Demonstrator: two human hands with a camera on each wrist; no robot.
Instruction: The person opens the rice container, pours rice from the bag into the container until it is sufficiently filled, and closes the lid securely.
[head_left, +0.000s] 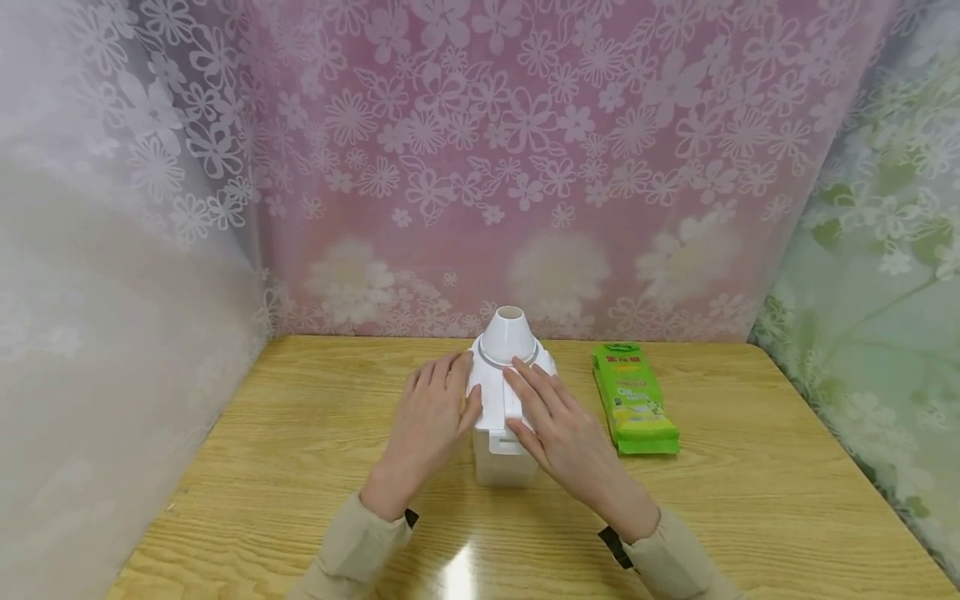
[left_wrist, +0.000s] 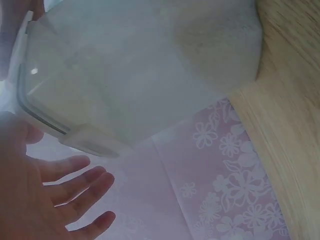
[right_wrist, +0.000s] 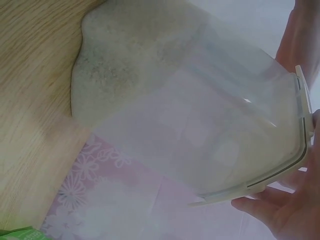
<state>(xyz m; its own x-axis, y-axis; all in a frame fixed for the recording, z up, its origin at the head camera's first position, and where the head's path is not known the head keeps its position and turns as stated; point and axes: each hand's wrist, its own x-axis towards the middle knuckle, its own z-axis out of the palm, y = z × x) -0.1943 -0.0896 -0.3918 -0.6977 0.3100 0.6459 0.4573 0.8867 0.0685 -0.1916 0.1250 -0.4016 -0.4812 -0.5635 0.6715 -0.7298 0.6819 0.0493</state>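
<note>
A clear plastic storage container (head_left: 506, 471) stands upright on the table, with pale grain (right_wrist: 120, 62) covering its lower part. Its white lid (head_left: 491, 400) has side clips, and a white cone-shaped piece (head_left: 507, 342) with a round opening sits at the far end. My left hand (head_left: 431, 417) is at the lid's left edge, its spread fingers (left_wrist: 92, 182) beside a side clip. From the right, my right hand (head_left: 562, 425) lies over the lid with long, fairly straight fingers, the fingertips close to the cone's base. In the right wrist view its fingers (right_wrist: 260, 207) are at the lid's rim.
To the right of the container lies a green packet (head_left: 636, 404) with printed lettering. Wood-grain table top (head_left: 337, 400) surrounds both. Flowered pink cloth (head_left: 465, 167) hangs behind the table's far edge, and patterned cloth also hangs on both sides.
</note>
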